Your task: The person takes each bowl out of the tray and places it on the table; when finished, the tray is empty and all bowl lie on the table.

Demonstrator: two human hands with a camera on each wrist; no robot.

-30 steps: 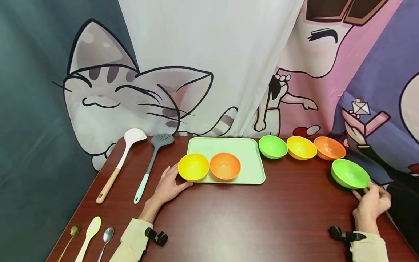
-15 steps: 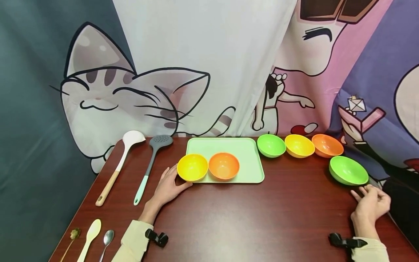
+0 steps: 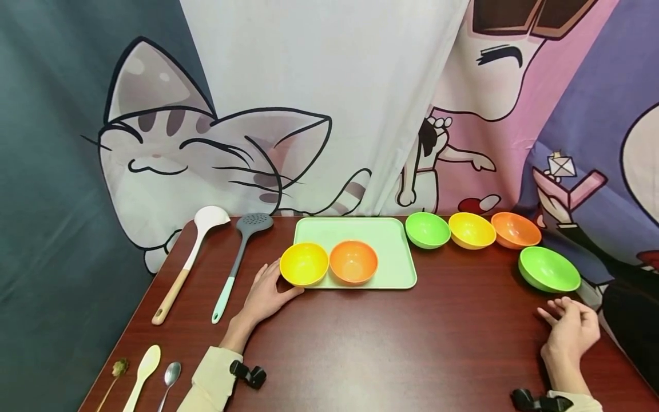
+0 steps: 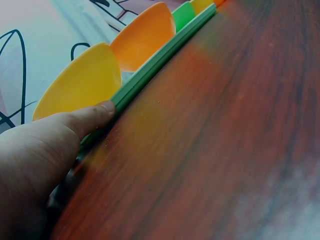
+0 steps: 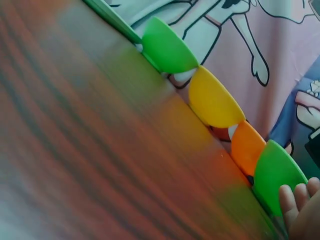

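A yellow bowl (image 3: 304,264) and an orange bowl (image 3: 353,262) stand side by side on the front part of a pale green tray (image 3: 393,252). My left hand (image 3: 266,293) holds the yellow bowl from its left, fingers partly hidden behind it. In the left wrist view, the thumb (image 4: 95,118) lies along the bowl's base at the tray's edge. To the far right, a green bowl (image 3: 549,269) stands on the table. Just in front of it is my right hand (image 3: 570,331), holding nothing, with its fingers loosely bent.
Along the back edge right of the tray stand another green bowl (image 3: 428,230), a second yellow bowl (image 3: 472,231) and a second orange bowl (image 3: 516,230). At left lie a white ladle (image 3: 195,252), a grey slotted turner (image 3: 238,257) and several small spoons, including a cream spoon (image 3: 146,366).
My right hand has let go of the nearest green bowl and drawn back toward the front left. The bowl stays at the far right. My left hand keeps its place.
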